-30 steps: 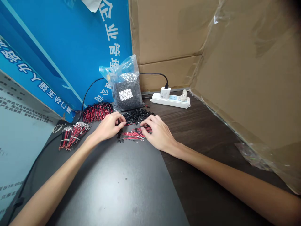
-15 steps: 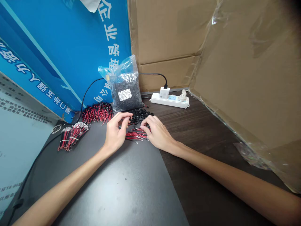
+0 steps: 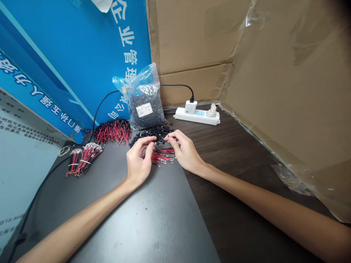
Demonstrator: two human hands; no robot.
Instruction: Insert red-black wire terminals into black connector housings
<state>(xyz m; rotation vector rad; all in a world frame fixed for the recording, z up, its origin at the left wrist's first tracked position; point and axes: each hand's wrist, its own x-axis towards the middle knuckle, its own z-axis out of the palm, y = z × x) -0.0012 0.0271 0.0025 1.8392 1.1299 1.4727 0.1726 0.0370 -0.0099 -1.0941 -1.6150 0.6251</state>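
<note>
My left hand (image 3: 139, 159) is closed in a pinch at the near edge of a pile of small black parts (image 3: 142, 134); a small dark thing shows at its fingertips, too small to name. Just to the right, my right hand (image 3: 186, 150) pinches what looks like the end of a thin dark wire. Below and between the hands lie loose red and black wires (image 3: 161, 156) with metal tips. Farther left is a heap of red and black wires with black ends (image 3: 112, 132). Two banded wire bundles (image 3: 85, 159) rest left of it.
Behind the black parts stands a clear bag of dark pieces (image 3: 148, 106) with a white label. A white power strip (image 3: 196, 116) with a plugged-in adapter sits at the back right. Cardboard (image 3: 287, 109) and a blue printed panel (image 3: 82, 54) wall the table. A black cable runs along the left.
My left hand has shifted slightly right and down, uncovering more of the black parts. My right hand has moved slightly up and right, its fingers now pinched together.
</note>
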